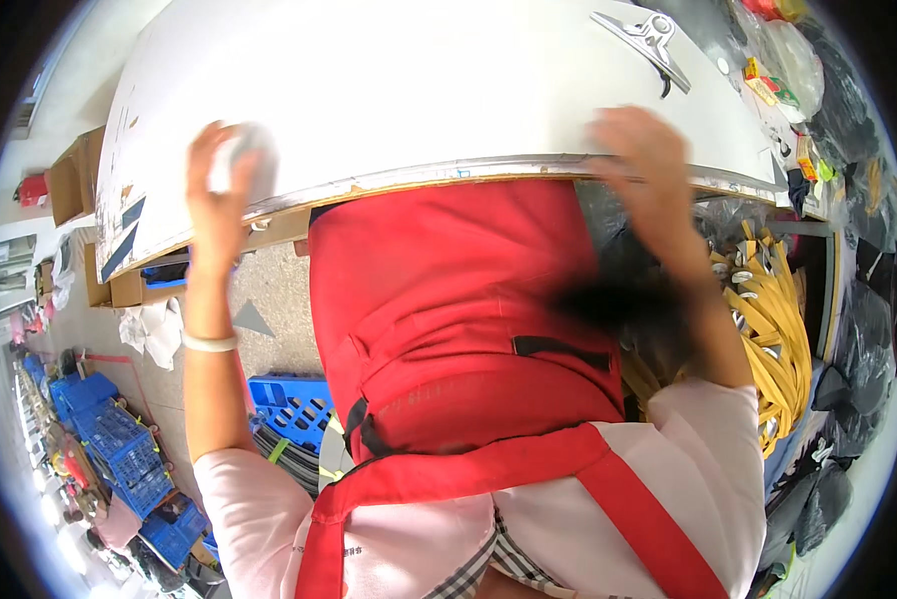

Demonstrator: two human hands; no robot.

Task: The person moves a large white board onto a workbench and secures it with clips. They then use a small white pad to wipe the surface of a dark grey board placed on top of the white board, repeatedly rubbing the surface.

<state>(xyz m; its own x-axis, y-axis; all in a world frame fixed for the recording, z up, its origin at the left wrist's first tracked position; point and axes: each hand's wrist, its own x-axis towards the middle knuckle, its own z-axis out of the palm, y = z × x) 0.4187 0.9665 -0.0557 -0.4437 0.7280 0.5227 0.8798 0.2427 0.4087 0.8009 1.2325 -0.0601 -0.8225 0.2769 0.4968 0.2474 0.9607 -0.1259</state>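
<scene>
My left hand (217, 190) is over the near left edge of the white tabletop (399, 90). Its fingers are wrapped round a whitish rounded object (259, 160), too blurred to name. My right hand (648, 165) is at the table's near edge on the right, smeared by motion. Its thumb and fingers look bent and apart, with nothing visible between them. Beside my right forearm is a dark blurred shape (613, 299) that I cannot make out, in front of my red apron (448, 280).
A silver metal tool with a long straight bar (648, 48) lies at the table's far right. Yellow straps (773, 339) hang below on the right. Blue crates (119, 449) and a cardboard box (77, 178) stand at left. Dark plastic bags (858, 349) line the right side.
</scene>
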